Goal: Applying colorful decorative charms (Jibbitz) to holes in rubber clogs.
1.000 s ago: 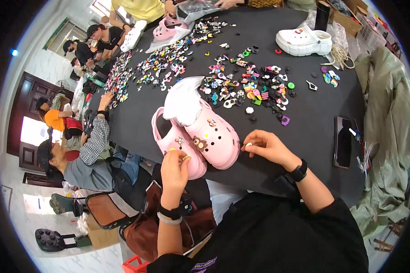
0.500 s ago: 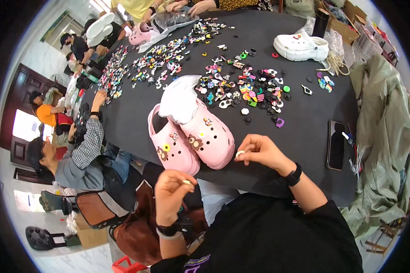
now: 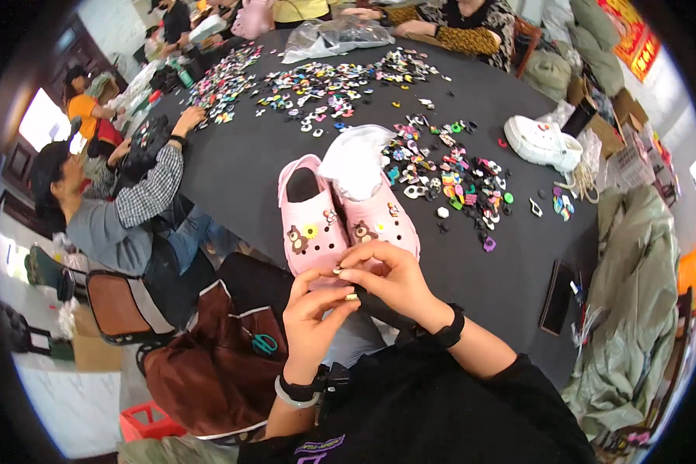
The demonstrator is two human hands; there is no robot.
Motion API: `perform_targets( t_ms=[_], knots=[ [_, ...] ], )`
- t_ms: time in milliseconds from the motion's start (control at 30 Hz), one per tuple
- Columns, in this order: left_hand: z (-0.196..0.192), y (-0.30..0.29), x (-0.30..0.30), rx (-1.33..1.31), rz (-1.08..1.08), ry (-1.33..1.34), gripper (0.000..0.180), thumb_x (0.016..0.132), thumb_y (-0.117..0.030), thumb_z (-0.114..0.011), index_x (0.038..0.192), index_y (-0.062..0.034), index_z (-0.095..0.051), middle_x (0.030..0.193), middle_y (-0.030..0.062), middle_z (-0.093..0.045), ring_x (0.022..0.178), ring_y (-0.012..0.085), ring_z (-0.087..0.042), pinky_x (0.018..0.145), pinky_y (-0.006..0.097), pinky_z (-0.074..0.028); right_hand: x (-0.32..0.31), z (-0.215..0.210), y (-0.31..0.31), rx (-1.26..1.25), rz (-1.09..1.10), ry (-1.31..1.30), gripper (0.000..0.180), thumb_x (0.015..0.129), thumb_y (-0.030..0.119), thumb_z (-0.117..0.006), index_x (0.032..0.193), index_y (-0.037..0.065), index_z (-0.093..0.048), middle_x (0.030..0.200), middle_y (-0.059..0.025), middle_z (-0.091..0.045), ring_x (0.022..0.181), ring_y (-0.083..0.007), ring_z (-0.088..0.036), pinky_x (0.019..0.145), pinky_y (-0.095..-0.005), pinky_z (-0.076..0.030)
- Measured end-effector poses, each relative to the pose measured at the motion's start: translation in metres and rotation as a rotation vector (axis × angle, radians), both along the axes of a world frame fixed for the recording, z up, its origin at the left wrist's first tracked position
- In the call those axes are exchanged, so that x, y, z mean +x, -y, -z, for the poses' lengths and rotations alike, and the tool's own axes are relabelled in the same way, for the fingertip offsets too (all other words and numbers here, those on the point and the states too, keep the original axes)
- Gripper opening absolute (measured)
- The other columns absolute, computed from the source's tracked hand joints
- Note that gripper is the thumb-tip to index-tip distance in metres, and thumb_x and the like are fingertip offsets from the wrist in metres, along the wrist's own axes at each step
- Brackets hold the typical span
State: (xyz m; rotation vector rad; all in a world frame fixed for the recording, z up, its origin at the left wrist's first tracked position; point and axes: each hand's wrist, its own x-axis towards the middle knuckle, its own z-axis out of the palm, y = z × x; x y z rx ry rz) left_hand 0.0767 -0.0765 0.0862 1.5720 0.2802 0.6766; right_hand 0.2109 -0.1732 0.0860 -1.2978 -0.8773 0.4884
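My left hand [image 3: 313, 317] pinches a small pale piece [image 3: 352, 297], probably a shoe charm, between thumb and fingertips. Just above it, my right hand [image 3: 394, 286] grips another small pale piece [image 3: 338, 271], mostly hidden by the fingers. Both hands meet in front of a pair of pink clogs, with the right hand covering part of their toes. Bear, flower and other charms decorate the left clog [image 3: 305, 197] and the right clog [image 3: 394, 229]. White wrapping [image 3: 356, 162] bulges from the right clog's opening.
Loose colourful shoe charms [image 3: 456, 178] lie in piles beyond the clogs on the black table [image 3: 232, 170]. A white clog [image 3: 541, 143] sits at the far right, and a phone [image 3: 557, 298] at the right edge. A co-worker [image 3: 131, 185] sits at left; others are across the table.
My two hands have come together from either side, in front of the clogs, each keeping its small piece. The view has shifted, and the pink clog across the table is lifted.
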Motion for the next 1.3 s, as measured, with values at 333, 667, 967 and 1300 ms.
perform_targets(
  t_ms=[333, 667, 967, 1300],
  knots=[
    [0.019, -0.017, -0.001, -0.033, -0.02, 0.113, 0.021, 0.076, 0.012, -0.069, 0.096, 0.0064, -0.068, 0.106, 0.014, -0.061, 0.092, 0.0222, -0.067, 0.08, 0.03, -0.057, -0.003, 0.007, -0.004, -0.153, -0.225, -0.459, 0.016, 0.09, 0.01, -0.065, 0.102, -0.001, -0.065, 0.089, -0.0009, -0.065, 0.078, -0.0069, -0.059, 0.068, -0.0212, -0.049],
    [0.02, -0.007, -0.001, 0.282, 0.096, -0.14, 0.023, 0.077, 0.008, -0.069, 0.099, 0.0025, -0.07, 0.106, 0.01, -0.065, 0.091, 0.0188, -0.067, 0.077, 0.028, -0.056, -0.005, 0.028, 0.036, -0.097, -0.206, -0.237, 0.023, 0.083, -0.003, -0.069, 0.105, 0.0, -0.065, 0.11, -0.0069, -0.058, 0.096, -0.0128, -0.061, 0.079, -0.0249, -0.053],
    [0.017, -0.046, 0.018, 0.38, -0.154, -0.173, 0.014, 0.078, 0.001, -0.071, 0.091, 0.0016, -0.066, 0.09, 0.0087, -0.067, 0.071, 0.0126, -0.059, 0.066, 0.026, -0.048, 0.031, 0.031, 0.067, 0.084, 0.034, -0.45, 0.015, 0.087, 0.0, -0.064, 0.102, -0.003, -0.064, 0.098, -0.0089, -0.067, 0.081, -0.0125, -0.064, 0.072, -0.0256, -0.052],
    [0.0, -0.054, 0.055, 0.836, -0.126, -0.327, 0.022, 0.074, -0.003, -0.075, 0.094, -0.0005, -0.066, 0.096, 0.0101, -0.065, 0.079, 0.0195, -0.062, 0.072, 0.027, -0.049, 0.062, 0.064, 0.101, 0.121, 0.14, -0.497, 0.014, 0.088, 0.002, -0.064, 0.101, 0.0, -0.062, 0.092, -0.0086, -0.068, 0.082, -0.0125, -0.065, 0.071, -0.0246, -0.054]
  ],
)
